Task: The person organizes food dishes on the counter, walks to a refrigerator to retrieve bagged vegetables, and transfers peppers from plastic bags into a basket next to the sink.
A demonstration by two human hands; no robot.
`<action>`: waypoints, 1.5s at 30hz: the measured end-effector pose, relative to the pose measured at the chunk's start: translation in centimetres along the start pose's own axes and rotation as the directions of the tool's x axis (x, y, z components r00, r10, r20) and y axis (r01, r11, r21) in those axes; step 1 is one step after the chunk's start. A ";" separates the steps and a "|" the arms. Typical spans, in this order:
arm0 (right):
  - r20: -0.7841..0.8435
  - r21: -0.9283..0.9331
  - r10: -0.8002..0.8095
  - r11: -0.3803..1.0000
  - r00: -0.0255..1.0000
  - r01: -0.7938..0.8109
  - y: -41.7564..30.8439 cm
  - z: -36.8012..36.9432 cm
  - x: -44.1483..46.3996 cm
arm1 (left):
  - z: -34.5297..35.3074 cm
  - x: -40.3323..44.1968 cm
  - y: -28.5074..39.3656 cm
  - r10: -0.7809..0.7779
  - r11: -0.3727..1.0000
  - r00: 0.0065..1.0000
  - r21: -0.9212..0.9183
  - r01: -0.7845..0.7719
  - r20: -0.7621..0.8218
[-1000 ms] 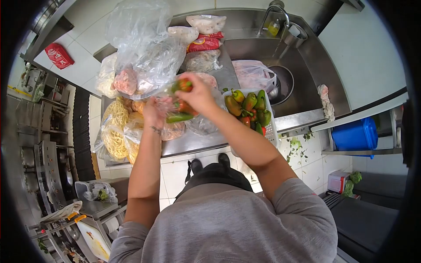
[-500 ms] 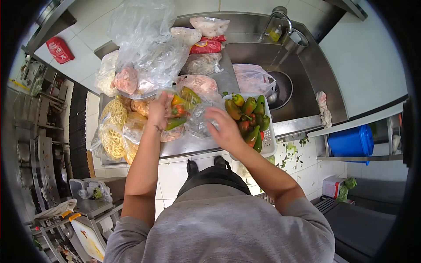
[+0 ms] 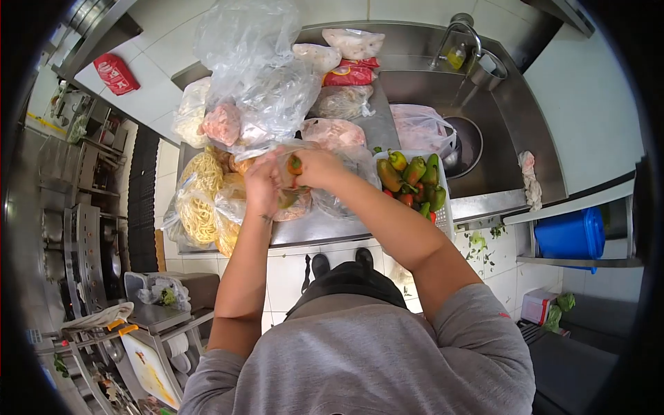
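Observation:
A clear plastic bag with peppers (image 3: 294, 164) in it hangs between my two hands, above the steel counter. My left hand (image 3: 264, 181) is closed on the bag's left side. Close beside it, my right hand (image 3: 315, 167) is closed at the bag's right side, its fingertips partly hidden. Green and red peppers (image 3: 413, 173) lie in a white perforated basket (image 3: 444, 214) to the right. Bagged yellow noodles (image 3: 199, 207) rest left of my hands, and bagged pink meat (image 3: 333, 131) sits just beyond them.
Large clear bags (image 3: 277, 90) and red packets (image 3: 351, 72) lie farther back. At the right, the sink (image 3: 494, 114) holds a metal bowl (image 3: 470, 146) and a white bag (image 3: 418, 128), under a running faucet (image 3: 460, 29). A cloth (image 3: 530, 181) hangs on its edge.
My right hand moved away from the bag toward the basket, then came back and closed at the bag beside my left hand. The whole view has shifted slightly.

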State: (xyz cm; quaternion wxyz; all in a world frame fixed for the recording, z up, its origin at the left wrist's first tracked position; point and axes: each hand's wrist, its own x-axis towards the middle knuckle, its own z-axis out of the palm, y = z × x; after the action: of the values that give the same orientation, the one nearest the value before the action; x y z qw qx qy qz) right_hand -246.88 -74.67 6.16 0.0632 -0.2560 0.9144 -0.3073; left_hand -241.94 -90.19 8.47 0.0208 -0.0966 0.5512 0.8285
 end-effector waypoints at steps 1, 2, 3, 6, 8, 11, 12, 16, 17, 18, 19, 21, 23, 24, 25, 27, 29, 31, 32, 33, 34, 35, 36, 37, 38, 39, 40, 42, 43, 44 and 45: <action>-0.016 0.028 -0.009 1.000 1.000 0.010 0.6 0.4 0.1 | -0.6 -0.5 0.5 -0.071 0.990 0.997 -0.116 0.075 0.034; -0.034 0.052 -0.020 0.998 0.999 0.021 1.2 0.6 0.5 | -0.8 -0.4 0.5 -0.067 0.990 0.997 -0.119 0.070 0.030; -0.030 0.051 -0.023 0.998 0.999 0.025 0.7 0.3 1.0 | -0.7 -0.5 0.7 -0.112 0.993 0.993 -0.043 0.114 0.037; -0.011 0.085 0.267 0.961 0.964 -0.265 -0.5 0.1 1.9 | 1.2 -1.3 -0.3 -0.208 0.976 0.978 0.064 0.206 0.020; 0.148 -0.274 0.250 0.940 0.957 -0.203 -0.3 0.1 2.3 | 3.0 -2.1 -0.9 -0.126 0.989 0.990 0.091 0.119 0.069; 0.127 -0.009 0.382 0.923 0.916 -0.384 1.1 2.0 2.8 | 2.9 -2.8 -1.2 -0.108 0.993 0.990 0.048 0.104 0.089; 0.126 -0.010 0.387 0.921 0.913 -0.389 1.0 2.5 2.7 | 2.9 -3.0 -1.2 -0.095 0.995 0.987 0.024 0.093 0.129; -0.024 -0.048 0.345 0.937 0.938 -0.346 1.6 4.9 3.5 | 2.5 -3.8 -0.6 -0.110 0.994 0.990 0.031 0.107 0.085; 0.049 -0.066 0.313 0.949 0.948 -0.310 2.3 5.5 3.8 | 2.3 -3.7 -0.7 -0.097 0.995 0.989 0.020 0.095 0.112; 0.048 -0.064 0.315 0.948 0.948 -0.312 1.7 4.7 3.5 | 2.2 -3.7 -0.7 -0.084 0.996 0.986 0.008 0.084 0.141; 0.053 0.124 0.386 0.912 0.921 -0.390 0.3 2.6 2.8 | 2.4 -3.6 -0.3 -0.086 0.996 0.986 0.009 0.085 0.144; 0.070 0.295 0.452 0.842 0.889 -0.451 -1.4 -1.1 2.0 | 3.0 -3.1 0.7 -0.023 0.986 0.992 0.168 0.001 0.124; -0.095 0.295 0.083 0.954 0.992 -0.052 -2.0 -3.3 1.3 | 2.1 -1.4 0.5 0.088 0.972 0.996 0.221 -0.084 -0.009; -0.088 0.289 0.077 0.956 0.993 -0.048 -1.5 -3.2 1.0 | 1.3 -0.3 0.2 0.205 0.942 0.970 0.294 -0.160 -0.129; -0.192 0.537 0.052 0.841 0.980 0.061 -0.9 -3.1 0.5 | 0.8 0.6 0.2 0.139 0.987 0.979 0.105 -0.124 -0.148; -0.238 0.840 0.055 0.512 0.970 0.177 -1.0 -4.5 -1.3 | 1.3 0.7 0.5 -0.106 0.985 0.994 -0.137 0.100 -0.035; -0.225 0.800 0.042 0.578 0.973 0.160 -0.4 -4.2 -2.7 | 1.4 2.1 -1.5 -0.306 0.913 0.942 -0.238 0.332 0.139; -0.345 0.482 -0.045 0.848 0.938 0.218 -0.1 -4.6 -3.8 | 4.8 1.3 -0.9 -0.171 0.984 0.985 0.042 0.171 0.015; -0.347 0.480 -0.033 0.852 0.937 0.208 0.1 -5.3 -4.3 | 6.8 1.0 -1.0 0.009 0.942 0.998 0.336 0.013 -0.064; -0.376 0.390 -0.032 0.901 0.926 0.189 0.6 -6.1 -5.0 | 8.5 1.4 -2.2 0.078 0.991 0.992 0.116 -0.066 -0.102; -0.401 0.296 -0.032 0.941 0.915 0.162 1.2 -6.9 -5.8 | 8.8 1.8 -2.5 0.065 0.992 0.994 0.110 -0.055 -0.091; -0.404 0.303 -0.020 0.941 0.915 0.154 1.7 -7.8 -6.7 | 8.9 2.3 -2.7 0.216 0.889 0.976 0.421 -0.178 -0.043; -0.404 0.303 0.007 0.944 0.915 0.127 2.4 -8.7 -7.7 | 9.7 2.2 -2.3 0.337 0.677 0.940 0.679 -0.285 0.058; -0.316 0.518 0.110 0.852 0.942 0.074 3.2 -9.7 -8.7 | 11.3 1.9 -1.4 0.450 0.558 0.888 0.745 -0.365 0.097; -0.211 0.701 0.187 0.713 0.959 0.016 3.9 -10.4 -9.6 | 12.5 2.0 -1.2 0.434 0.567 0.894 0.737 -0.367 0.111; -0.211 0.769 0.215 0.638 0.953 0.027 4.3 -10.7 -10.5 | 13.4 2.2 -1.1 0.466 0.435 0.856 0.785 -0.441 0.223; -0.218 0.767 0.228 0.642 0.949 0.022 4.7 -11.0 -11.1 | 14.2 2.6 -1.2 0.487 0.290 0.806 0.808 -0.512 0.335; -0.202 0.886 0.312 0.463 0.928 0.038 5.2 -11.4 -12.4 | 15.1 3.4 -2.5 0.483 0.290 0.787 0.779 -0.556 0.383; -0.212 0.885 0.318 0.463 0.924 0.044 5.6 -11.5 -13.1 | 15.2 3.8 -3.5 0.449 0.410 0.825 0.742 -0.531 0.342; -0.186 0.897 0.295 0.441 0.937 0.040 6.0 -11.4 -13.8 | 15.3 4.2 -4.2 0.408 0.520 0.860 0.696 -0.494 0.306; -0.160 0.909 0.272 0.415 0.949 0.034 6.4 -11.2 -14.6 | 15.0 4.7 -4.6 0.404 0.514 0.857 0.696 -0.501 0.319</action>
State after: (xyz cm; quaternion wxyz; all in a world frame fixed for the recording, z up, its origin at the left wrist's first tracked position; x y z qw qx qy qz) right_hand -240.12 -56.97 10.78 0.0811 -0.0688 0.6205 -0.7770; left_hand -247.91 -74.98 9.02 -0.1257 0.1165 0.8491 0.4996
